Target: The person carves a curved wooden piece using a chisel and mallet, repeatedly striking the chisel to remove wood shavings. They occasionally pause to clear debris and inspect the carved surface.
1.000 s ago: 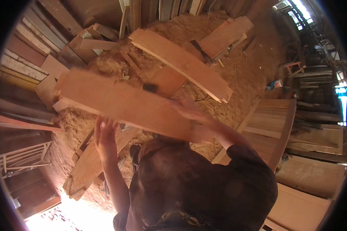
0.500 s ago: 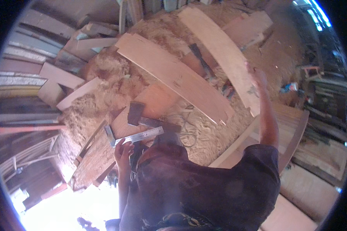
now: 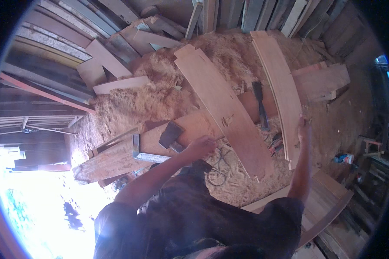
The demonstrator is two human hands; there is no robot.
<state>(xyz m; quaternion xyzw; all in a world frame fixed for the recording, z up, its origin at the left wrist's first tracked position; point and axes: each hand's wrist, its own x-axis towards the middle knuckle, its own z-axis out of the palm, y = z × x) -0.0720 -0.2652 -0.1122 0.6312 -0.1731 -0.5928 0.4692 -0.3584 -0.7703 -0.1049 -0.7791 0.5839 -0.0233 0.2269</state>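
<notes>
My right hand (image 3: 304,127) is at the right edge of a long pale wooden board (image 3: 285,88), its fingers closed on that edge. My left hand (image 3: 202,146) reaches across the middle, fingers loosely apart and holding nothing that I can see. Beneath the left forearm lie a mallet (image 3: 170,134) with a dark block head and a metal try square (image 3: 149,157), both partly covered by the arm. A second wooden board (image 3: 227,114) lies just beyond the left hand, slanting across a thick wooden beam (image 3: 194,125).
Between the two boards rests a dark long-handled tool (image 3: 259,103). A cable (image 3: 218,175) curls on sawdust-covered ground near my body. Stacked planks (image 3: 52,47) line the far left, and more timber (image 3: 324,194) lies at the near right. Offcuts (image 3: 121,84) lie at left.
My left hand has left the try square and moved right and forward, over the beam. My right hand has slid nearer along the board's edge. The view has turned and shifted.
</notes>
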